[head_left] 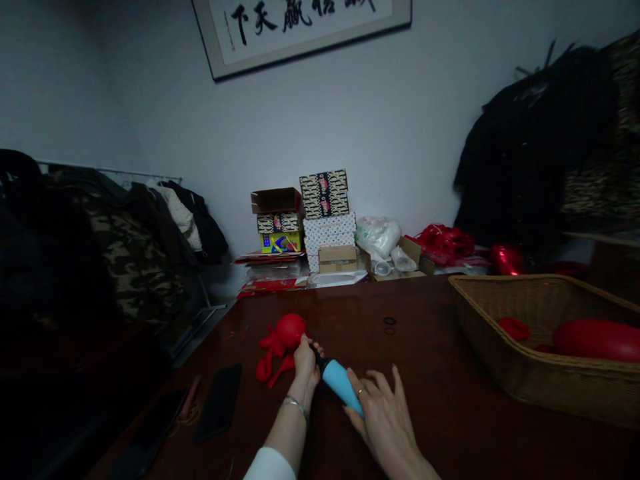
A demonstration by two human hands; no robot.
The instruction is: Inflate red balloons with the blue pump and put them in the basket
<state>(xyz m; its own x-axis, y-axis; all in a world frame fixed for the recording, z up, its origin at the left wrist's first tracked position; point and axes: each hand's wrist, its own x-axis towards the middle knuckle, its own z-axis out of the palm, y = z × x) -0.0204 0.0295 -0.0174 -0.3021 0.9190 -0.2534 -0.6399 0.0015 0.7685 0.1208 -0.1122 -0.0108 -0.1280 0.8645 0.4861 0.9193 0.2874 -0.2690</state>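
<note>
Nearest us, our right hand (383,417) lies spread along the rear of one blue hand pump (341,385), fingers apart, palm pressed against the barrel rather than wrapped round it. Just ahead, our left hand (305,363) has its grip clamped on the pump's dark nozzel end, where the neck of one small round red balloon (291,329) sits. That balloon swells just beyond the left grip, touching a little heap of limp red balloons (270,357) on the counter (425,373); we cannot count them. Left of that grip lie two dark phones (219,402). Well right of the right hand stands one wicker basket (530,373) holding a long red balloon (597,339). Farthest off, cardboard boxes (325,223) are stacked by the wall.
</note>
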